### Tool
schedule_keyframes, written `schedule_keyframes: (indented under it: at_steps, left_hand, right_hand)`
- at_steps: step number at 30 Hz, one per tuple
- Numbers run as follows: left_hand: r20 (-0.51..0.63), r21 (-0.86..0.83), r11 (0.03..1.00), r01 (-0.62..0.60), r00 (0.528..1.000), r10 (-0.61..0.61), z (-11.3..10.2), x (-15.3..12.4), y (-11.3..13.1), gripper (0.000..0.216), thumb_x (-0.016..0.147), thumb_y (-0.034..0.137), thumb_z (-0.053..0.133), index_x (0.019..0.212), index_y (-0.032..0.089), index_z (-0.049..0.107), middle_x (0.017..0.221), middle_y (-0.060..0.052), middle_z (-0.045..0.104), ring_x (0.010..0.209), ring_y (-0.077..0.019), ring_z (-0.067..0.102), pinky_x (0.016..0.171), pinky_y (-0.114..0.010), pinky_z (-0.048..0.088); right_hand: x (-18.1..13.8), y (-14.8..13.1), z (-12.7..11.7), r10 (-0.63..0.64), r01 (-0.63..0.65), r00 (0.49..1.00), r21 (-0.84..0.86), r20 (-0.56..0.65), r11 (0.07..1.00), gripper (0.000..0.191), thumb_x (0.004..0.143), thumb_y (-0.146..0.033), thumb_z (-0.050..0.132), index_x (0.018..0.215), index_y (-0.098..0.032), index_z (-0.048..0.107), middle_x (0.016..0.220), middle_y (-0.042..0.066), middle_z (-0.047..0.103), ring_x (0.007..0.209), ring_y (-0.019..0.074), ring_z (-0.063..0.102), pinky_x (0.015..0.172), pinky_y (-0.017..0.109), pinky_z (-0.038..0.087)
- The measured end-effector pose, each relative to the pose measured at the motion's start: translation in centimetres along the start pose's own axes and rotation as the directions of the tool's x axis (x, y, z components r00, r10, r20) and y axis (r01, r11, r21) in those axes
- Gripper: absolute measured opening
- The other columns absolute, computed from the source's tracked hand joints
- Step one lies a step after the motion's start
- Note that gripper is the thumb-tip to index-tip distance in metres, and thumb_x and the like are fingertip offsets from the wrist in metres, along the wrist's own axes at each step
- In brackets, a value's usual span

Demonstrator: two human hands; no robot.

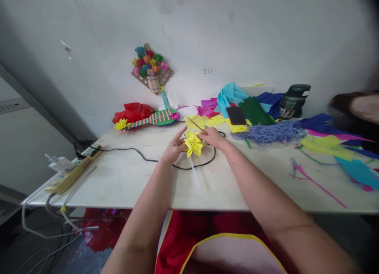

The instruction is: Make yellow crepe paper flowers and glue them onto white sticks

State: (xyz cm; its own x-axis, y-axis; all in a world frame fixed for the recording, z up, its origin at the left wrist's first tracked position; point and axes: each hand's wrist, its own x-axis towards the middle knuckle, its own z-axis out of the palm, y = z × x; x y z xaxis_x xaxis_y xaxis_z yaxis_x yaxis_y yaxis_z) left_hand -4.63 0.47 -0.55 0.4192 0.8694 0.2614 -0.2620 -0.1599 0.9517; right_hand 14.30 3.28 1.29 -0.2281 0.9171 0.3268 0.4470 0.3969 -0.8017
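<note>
A yellow crepe-paper flower (194, 144) with pointed petals is held just above the table, its centre facing me. My left hand (174, 147) is closed on its left edge, thumb and fingers around the petals. My right hand (213, 137) is pinched at the flower's upper right and grips a thin dark stick-like tool (195, 124) that points up and left. Whether its fingertips also hold a petal is hard to see. Below the flower, a translucent whitish rod (194, 172) runs towards me, blurred. A black cord (177, 167) loops across the table beneath my hands.
A yellow power strip (74, 173) lies at the left edge. Behind are a green paper-covered instrument shape (161, 118), red plastic (133, 113) and a phone (236, 115). To the right are purple string (269, 132), paper scraps (325, 145) and a dark bottle (293, 102).
</note>
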Motion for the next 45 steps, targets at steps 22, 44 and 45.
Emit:
schedule_keyframes:
  at_steps: [22, 44, 45]
  left_hand:
    - [-0.128, 0.196, 0.978, 0.071, 0.991, -0.046, 0.6, 0.2, 0.5, 0.031, 0.06, 0.023, 0.063, 0.088, 0.011, 0.064, 0.068, -0.003, 0.062, 0.057, -0.0116, 0.055, 0.054, -0.022, 0.042]
    - [-0.487, -0.064, 0.993, -0.101, 0.871, 0.057, 0.5, 1.3, -0.7, 0.031, 0.055, 0.029, 0.067, 0.077, 0.013, 0.052, 0.068, -0.003, 0.063, 0.059, -0.0134, 0.058, 0.056, -0.027, 0.047]
    - [-0.475, -0.071, 0.993, -0.097, 0.878, 0.052, 0.6, 1.2, -0.7, 0.031, 0.055, 0.029, 0.068, 0.077, 0.014, 0.051, 0.068, -0.003, 0.063, 0.059, -0.0137, 0.059, 0.056, -0.027, 0.047]
  right_hand:
    - [0.2, -1.3, -0.4, -0.185, 0.212, 0.975, -0.267, 0.122, 0.94, 0.029, 0.07, -0.039, 0.05, 0.051, -0.017, 0.048, 0.046, -0.005, 0.036, 0.051, 0.0084, 0.034, 0.05, 0.022, 0.023]
    - [-0.6, -2.0, 0.3, 0.205, -0.182, 0.978, 0.342, -0.033, 0.922, 0.021, 0.06, -0.032, 0.059, 0.068, -0.013, 0.064, 0.062, 0.004, 0.063, 0.061, 0.0135, 0.054, 0.061, 0.025, 0.039]
    - [-0.5, -1.8, 0.4, 0.212, -0.182, 0.976, 0.348, -0.048, 0.919, 0.019, 0.06, -0.03, 0.059, 0.067, -0.013, 0.064, 0.061, 0.004, 0.063, 0.061, 0.0134, 0.054, 0.059, 0.024, 0.039]
